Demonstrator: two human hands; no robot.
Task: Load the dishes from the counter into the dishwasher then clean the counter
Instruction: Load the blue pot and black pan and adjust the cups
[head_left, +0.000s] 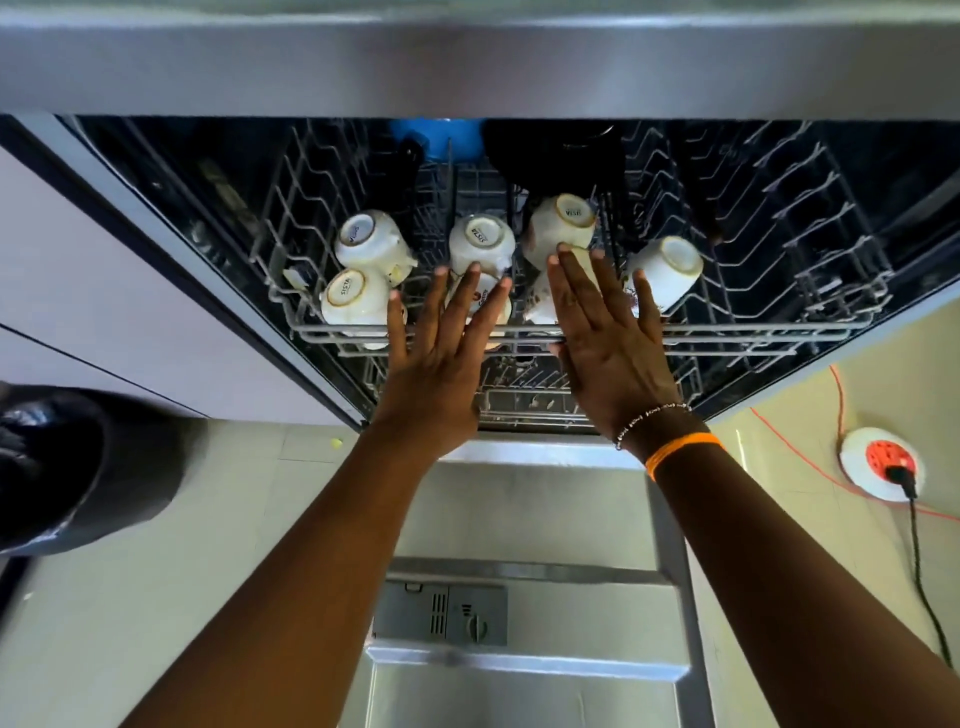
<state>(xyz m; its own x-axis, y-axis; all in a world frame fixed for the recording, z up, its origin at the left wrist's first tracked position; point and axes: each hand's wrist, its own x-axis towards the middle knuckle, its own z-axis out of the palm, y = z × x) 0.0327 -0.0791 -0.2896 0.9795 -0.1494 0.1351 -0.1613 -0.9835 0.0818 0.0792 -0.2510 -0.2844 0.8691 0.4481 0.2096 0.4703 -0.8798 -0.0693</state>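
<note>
In the head view, the left hand (441, 348) and right hand (605, 332) lie flat with straight, spread fingers at the front rail of the grey wire upper dishwasher rack (727, 332) at mid-frame, gripping nothing; upturned white ceramic cups (371, 241) fill the rack's left and centre. The open steel dishwasher door (524, 691) lies at the bottom centre; a blue dish (441, 136) sits at the rack's far end, top centre.

We see soft, even daylight on the pale floor (156, 597) at lower left, while the dishwasher (883, 171) cavity across the upper frame stays dim. The white cups (670, 270) catch bright highlights. We notice strong wide-angle bending along the steel counter edge (467, 67) at top, and blur on the dark shape (67, 467) at far left.
</note>
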